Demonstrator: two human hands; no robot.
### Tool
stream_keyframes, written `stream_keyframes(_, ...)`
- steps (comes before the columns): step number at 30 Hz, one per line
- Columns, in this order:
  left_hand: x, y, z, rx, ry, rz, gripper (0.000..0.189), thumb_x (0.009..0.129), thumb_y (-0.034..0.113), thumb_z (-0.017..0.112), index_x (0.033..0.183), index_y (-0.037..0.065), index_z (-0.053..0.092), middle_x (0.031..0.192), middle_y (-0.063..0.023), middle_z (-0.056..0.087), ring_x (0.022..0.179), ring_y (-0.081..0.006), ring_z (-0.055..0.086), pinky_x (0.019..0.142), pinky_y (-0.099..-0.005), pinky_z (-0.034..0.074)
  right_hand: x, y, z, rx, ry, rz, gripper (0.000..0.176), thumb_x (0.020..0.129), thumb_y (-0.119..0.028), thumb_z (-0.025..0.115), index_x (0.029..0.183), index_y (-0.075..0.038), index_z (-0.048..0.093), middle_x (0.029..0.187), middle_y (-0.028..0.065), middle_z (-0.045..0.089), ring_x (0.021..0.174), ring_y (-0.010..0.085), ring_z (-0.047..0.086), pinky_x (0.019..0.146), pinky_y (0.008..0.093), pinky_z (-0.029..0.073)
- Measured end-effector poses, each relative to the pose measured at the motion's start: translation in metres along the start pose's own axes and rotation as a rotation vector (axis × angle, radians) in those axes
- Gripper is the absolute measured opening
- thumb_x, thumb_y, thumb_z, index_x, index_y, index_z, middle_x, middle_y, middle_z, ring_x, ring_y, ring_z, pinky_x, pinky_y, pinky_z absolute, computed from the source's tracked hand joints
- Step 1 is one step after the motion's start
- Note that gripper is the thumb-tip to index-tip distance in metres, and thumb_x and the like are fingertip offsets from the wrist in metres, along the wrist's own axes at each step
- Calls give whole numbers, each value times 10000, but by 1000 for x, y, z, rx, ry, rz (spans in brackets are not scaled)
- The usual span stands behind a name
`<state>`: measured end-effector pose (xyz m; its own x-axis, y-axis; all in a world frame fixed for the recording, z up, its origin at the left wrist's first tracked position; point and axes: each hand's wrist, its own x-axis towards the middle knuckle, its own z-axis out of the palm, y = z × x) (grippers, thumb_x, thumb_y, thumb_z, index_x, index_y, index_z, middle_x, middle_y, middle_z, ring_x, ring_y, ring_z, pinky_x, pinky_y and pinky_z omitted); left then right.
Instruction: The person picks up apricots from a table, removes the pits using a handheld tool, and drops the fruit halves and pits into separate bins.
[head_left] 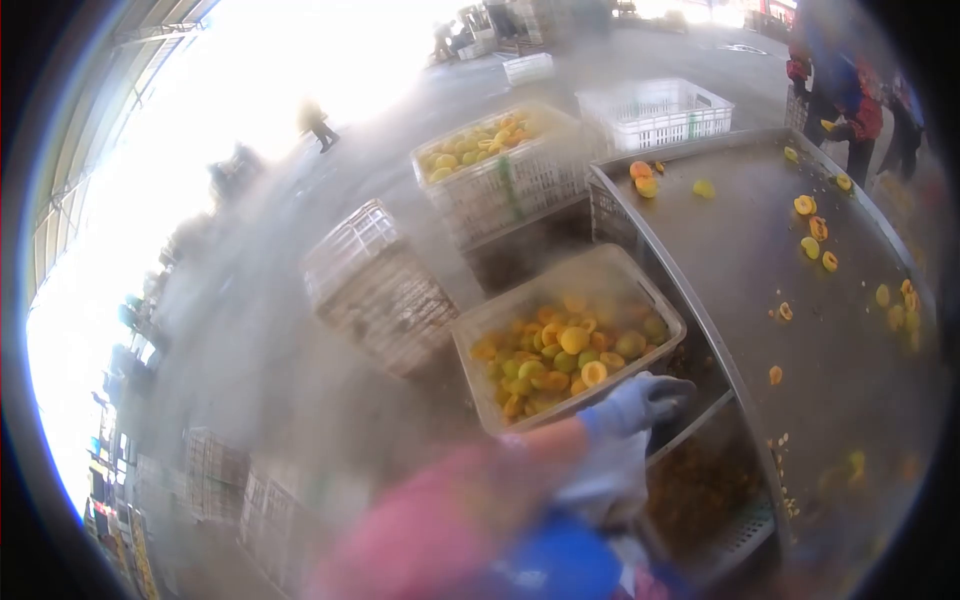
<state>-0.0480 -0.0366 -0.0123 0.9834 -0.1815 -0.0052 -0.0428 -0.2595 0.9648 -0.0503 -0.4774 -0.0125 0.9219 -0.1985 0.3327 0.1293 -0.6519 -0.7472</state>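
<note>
Pink sleeve (430,530) foremost, beyond it stand a broad metal desk (740,260) and a stiff crate (600,268), probably heavy, best lifted by its rim. The gloved left hand (648,402) is just beside the crate's near rim, its grip too blurred to tell spread or pinching. Heaped in the crate, the fruit (575,340) looks light, soft, easily bruised and slippery where cut, best cupped round the skin.

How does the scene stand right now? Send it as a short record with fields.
Left hand: gloved, beside the fruit crate; grip unclear
Right hand: not in view
Crate contents: yellow, orange and green fruit, some halved
Work surface: metal table with scattered fruit pieces
Farther back: second fruit-filled crate
</note>
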Motion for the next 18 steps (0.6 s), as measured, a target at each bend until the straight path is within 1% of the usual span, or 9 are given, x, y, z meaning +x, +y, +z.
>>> stream_keyframes(1,2,7,13,-58,-77,-10,400,915,134,561,1302,55,495,1227,-61,561,1068,-136,537,952,-263,424,-7,-55,20,-84,-29,-52,610,808,-593,574,1038,-28,603,927,185,631,791,224,611,726,338,501)
stream_keyframes(2,5,14,26,-115,-153,-20,446,920,162,563,1341,63,452,1259,-60,535,1097,-140,517,981,-267,406,-14,-86,34,88,-81,47,559,839,-526,549,1082,-24,575,972,175,615,836,221,599,736,334,499)
stream_keyframes(5,9,0,61,-777,-268,184,578,918,238,584,1414,74,336,1291,-63,501,1146,-150,478,1002,-276,384,-37,-147,78,605,-263,359,426,930,-325,474,1217,-11,493,1105,146,566,971,213,562,767,323,490)
stream_keyframes(6,5,16,65,-753,-257,106,605,911,256,596,1419,73,325,1301,-67,493,1159,-153,469,1003,-279,383,-46,-157,87,774,-326,472,393,960,-259,448,1262,-7,465,1149,136,550,1017,211,549,777,319,487)
stream_keyframes(10,-9,41,81,-633,-166,34,683,878,329,637,1420,66,317,1296,-79,491,1172,-162,457,993,-283,387,-82,-173,110,-64,-135,-433,349,968,-250,429,1219,-17,494,1146,146,565,1015,257,574,821,343,478)
stream_keyframes(11,-11,42,84,-752,-160,-1,687,864,354,649,1404,60,343,1292,-72,493,1171,-158,459,985,-279,389,-92,-172,116,-292,13,-563,349,968,-245,430,1222,-14,493,1147,146,568,1015,267,578,825,352,480)
stream_keyframes(14,-7,24,86,-814,-141,-15,637,866,322,652,1377,54,383,1269,-63,512,1158,-149,474,989,-275,387,-103,-137,131,-449,146,-721,319,956,-205,447,1184,0,535,1140,149,580,1006,289,593,868,359,478)
stream_keyframes(15,-5,14,87,-862,-153,-29,620,866,304,654,1368,51,394,1254,-59,521,1146,-148,483,985,-275,391,-108,-181,116,-529,203,-817,313,952,-198,450,1172,2,547,1142,154,579,1011,288,594,881,359,476)
stream_keyframes(18,-9,4,80,-974,-160,-66,565,864,251,657,1339,45,429,1202,-53,553,1101,-148,514,966,-276,409,-107,-158,143,254,-122,-123,283,936,-164,480,1131,16,577,1142,180,572,1027,301,592,909,367,475)
